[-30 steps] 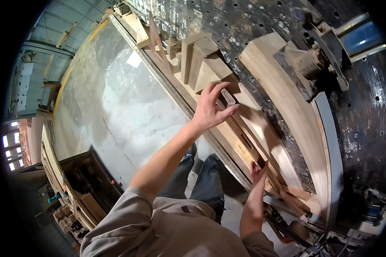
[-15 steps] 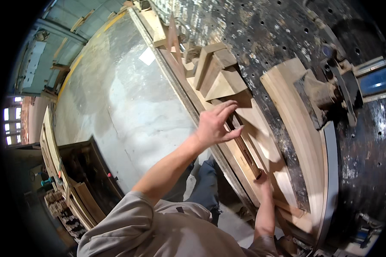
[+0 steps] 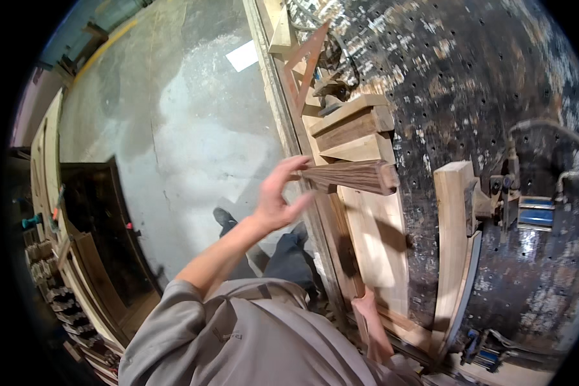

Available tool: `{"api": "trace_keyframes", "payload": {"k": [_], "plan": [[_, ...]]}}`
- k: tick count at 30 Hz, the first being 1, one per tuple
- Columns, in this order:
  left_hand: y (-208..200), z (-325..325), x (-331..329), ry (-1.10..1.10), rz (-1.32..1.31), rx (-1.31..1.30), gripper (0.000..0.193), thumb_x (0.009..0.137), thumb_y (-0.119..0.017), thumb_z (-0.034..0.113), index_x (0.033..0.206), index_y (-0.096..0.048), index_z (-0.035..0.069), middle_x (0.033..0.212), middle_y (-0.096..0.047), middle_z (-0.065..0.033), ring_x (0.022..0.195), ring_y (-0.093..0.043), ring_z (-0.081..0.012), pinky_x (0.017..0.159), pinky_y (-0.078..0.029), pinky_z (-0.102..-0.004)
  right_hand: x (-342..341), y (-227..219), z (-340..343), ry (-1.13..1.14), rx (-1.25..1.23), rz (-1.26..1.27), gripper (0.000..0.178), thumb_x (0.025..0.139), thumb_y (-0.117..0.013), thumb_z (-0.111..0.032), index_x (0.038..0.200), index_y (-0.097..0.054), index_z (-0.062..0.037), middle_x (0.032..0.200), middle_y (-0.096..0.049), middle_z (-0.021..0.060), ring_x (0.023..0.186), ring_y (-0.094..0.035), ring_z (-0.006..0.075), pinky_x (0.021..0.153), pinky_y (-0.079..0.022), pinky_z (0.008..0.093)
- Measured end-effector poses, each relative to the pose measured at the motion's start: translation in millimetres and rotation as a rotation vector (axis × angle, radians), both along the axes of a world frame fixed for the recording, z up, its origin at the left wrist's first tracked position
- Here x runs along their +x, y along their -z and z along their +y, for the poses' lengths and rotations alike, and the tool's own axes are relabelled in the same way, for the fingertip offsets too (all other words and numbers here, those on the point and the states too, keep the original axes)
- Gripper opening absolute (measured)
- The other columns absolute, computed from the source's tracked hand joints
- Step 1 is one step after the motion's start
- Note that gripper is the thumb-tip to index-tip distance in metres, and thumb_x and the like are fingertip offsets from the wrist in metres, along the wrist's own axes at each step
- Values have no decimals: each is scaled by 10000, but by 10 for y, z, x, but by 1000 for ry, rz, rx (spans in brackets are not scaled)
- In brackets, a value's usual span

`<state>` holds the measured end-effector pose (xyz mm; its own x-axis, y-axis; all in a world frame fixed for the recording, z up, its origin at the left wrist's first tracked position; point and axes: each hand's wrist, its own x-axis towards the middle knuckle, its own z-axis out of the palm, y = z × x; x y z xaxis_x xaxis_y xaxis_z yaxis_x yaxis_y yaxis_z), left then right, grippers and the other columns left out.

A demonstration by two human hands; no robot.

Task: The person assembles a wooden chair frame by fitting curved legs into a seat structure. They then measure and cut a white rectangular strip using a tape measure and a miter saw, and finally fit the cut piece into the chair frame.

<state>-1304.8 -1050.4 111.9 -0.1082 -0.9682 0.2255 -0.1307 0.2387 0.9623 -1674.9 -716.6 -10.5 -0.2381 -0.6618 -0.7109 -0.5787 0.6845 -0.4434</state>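
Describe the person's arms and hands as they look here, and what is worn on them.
Both hands are bare, no gloves: left hand, right hand. The forearms are bare too. A loose grey sleeve covers the left upper arm, part of a grey top. No watch or rings show.

At the frame's centre the left hand grips one end of a dark grained wood block, lifted above a pale plank on the perforated metal workbench. Low in the frame, the right hand rests on the plank's near end. Stacked wood blocks lie just above the lifted piece.
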Motion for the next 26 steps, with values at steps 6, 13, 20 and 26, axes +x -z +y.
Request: {"api": "trace_keyframes", "payload": {"k": [6,13,20,26], "plan": [[917,590,1931,-262,302,926,391,878,-731,138,1219,-615,-13,1010,-694,-75,912,-657,-139,776,-545,-278,863,-1029,-117,-31,227,-237,478,680,-703,41,1153,-637,12,924,-686,56,797,-645,153,706,-523,298],[902,449,3119,-48,1062,1223,188,938,-688,135,1027,-573,17,777,-490,28,637,-443,-58,660,-425,-241,2847,-1845,-1320,87,405,-428,516,656,-724,98,1157,-625,23,974,-682,70,864,-667,173,751,-537,329],[595,-730,4340,-209,1042,972,322,963,-669,165,1228,-602,-5,1130,-664,-53,1022,-627,-154,947,-483,-342,4202,-1579,-2532,-166,429,-455,569,637,-787,24,1185,-633,16,1089,-699,62,1020,-651,172,913,-512,335],[384,-1626,5709,-389,1014,876,387,982,-665,269,1249,-584,1,1191,-656,-49,1073,-608,-163,998,-449,-400,5425,-1377,-4035,-394,441,-621,596,677,-807,-15,1247,-632,-1,1138,-707,72,1075,-649,163,989,-491,349]]}}
